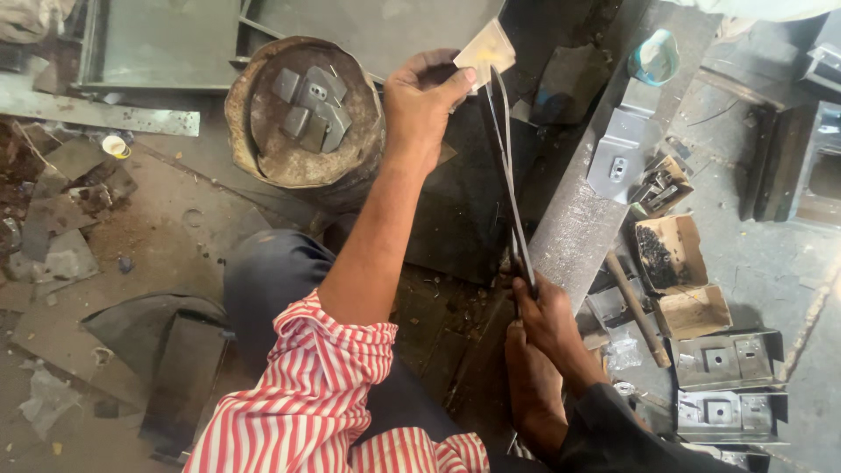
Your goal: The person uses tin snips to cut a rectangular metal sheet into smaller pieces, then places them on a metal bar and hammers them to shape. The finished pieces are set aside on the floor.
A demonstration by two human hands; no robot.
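Head view: your left hand [427, 98] pinches a small pale sheet-metal piece [486, 51] between the blades of long dark metal shears [510, 188]; your right hand [547, 315] is closed on the shear handles. Little open room on the gritty workshop floor [175, 228]: rusty round drum [302, 118] holding grey cut plates [311, 107] just left, long grey metal beam [583, 206] right, open cardboard boxes [674, 271] beyond.
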